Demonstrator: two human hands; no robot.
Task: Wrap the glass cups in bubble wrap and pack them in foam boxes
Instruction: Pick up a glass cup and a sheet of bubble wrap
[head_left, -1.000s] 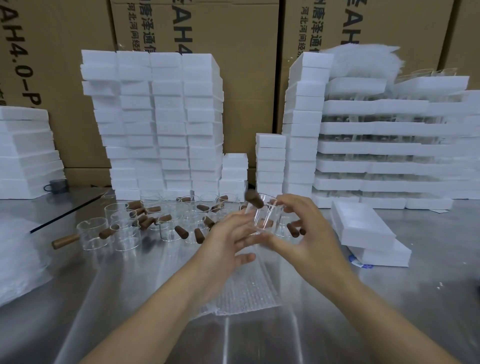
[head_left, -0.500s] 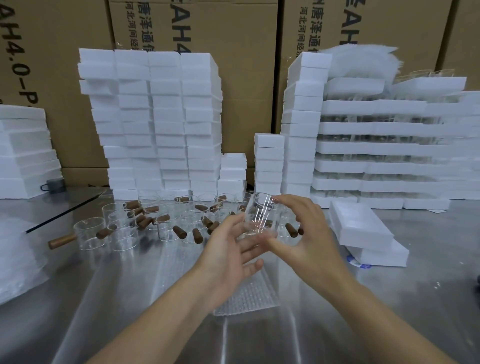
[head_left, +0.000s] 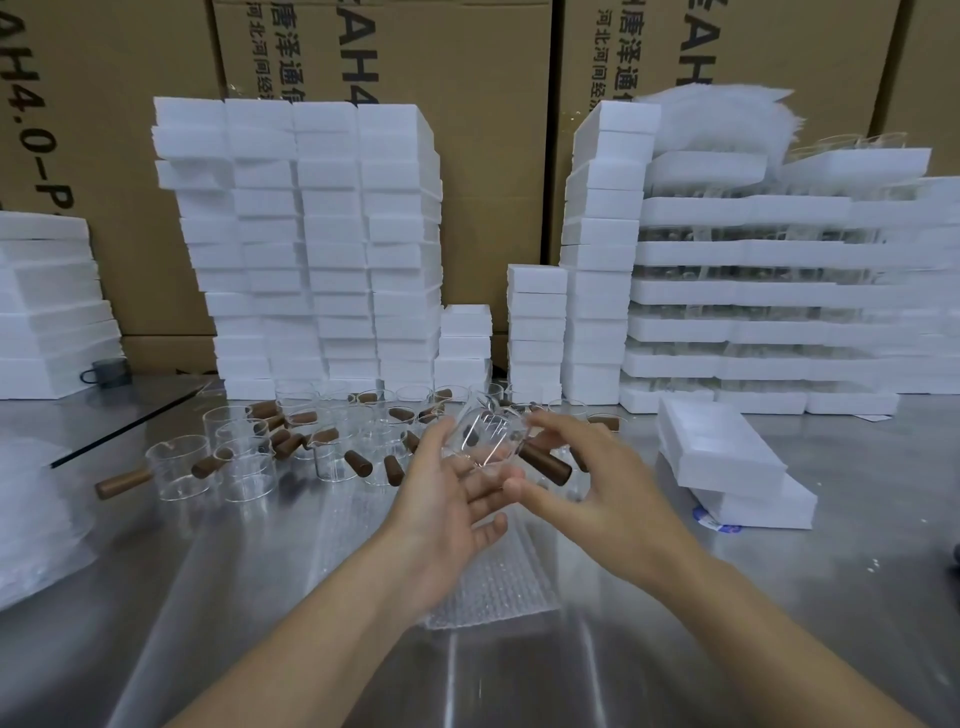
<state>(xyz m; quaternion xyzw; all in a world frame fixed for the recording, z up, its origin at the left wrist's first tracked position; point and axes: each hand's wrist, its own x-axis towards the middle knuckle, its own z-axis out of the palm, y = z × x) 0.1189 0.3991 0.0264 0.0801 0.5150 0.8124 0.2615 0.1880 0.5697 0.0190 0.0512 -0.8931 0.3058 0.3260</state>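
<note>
Clear glass cup with brown wooden handle (head_left: 485, 441) is cradled, tilted, by the left hand (head_left: 447, 499), fingers nearly straight, and pinched by the right hand (head_left: 597, 483), fingers curled; its rim is blurred.

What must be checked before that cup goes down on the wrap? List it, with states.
1. Cup held: ok, right hand grips it, left hand supports it.
2. Wrap flat below the hands: ok.
3. Cup upright: not ok, tilted.
4. Foam box close by on the right: ok.
5. Cup uncracked: cannot tell.
</note>
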